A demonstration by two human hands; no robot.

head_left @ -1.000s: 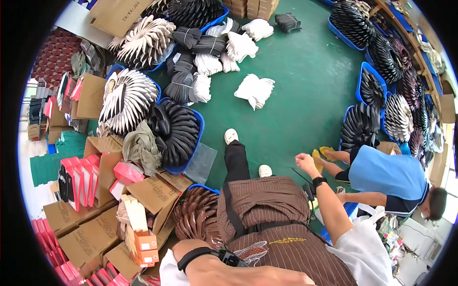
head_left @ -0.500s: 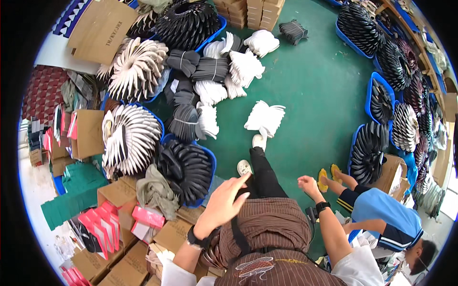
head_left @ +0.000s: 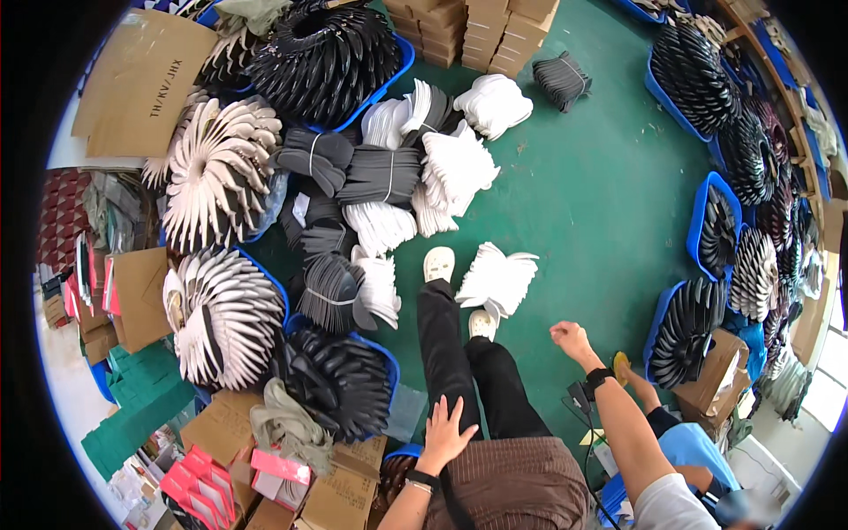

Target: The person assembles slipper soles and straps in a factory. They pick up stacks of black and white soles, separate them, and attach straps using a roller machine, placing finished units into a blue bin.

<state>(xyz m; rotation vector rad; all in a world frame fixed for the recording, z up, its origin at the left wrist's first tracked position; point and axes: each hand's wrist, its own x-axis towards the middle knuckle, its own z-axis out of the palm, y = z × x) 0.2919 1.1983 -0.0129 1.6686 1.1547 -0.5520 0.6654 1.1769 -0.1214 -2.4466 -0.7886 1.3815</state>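
Green floor (head_left: 605,203) running wide between bundles (head_left: 496,276) and right-side tubs (head_left: 700,225) | boxes (head_left: 481,35) lining far end | left hand (head_left: 447,435) spreading wide | right hand (head_left: 571,338) kinda curling, can't tell its grip

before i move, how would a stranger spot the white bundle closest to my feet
On the green floor, find the camera wearer's pale right shoe. Just beyond its toe lies the white bundle, its layers fanned out. Unlike the white bundles heaped with dark ones ahead and leftward, it lies on its own.
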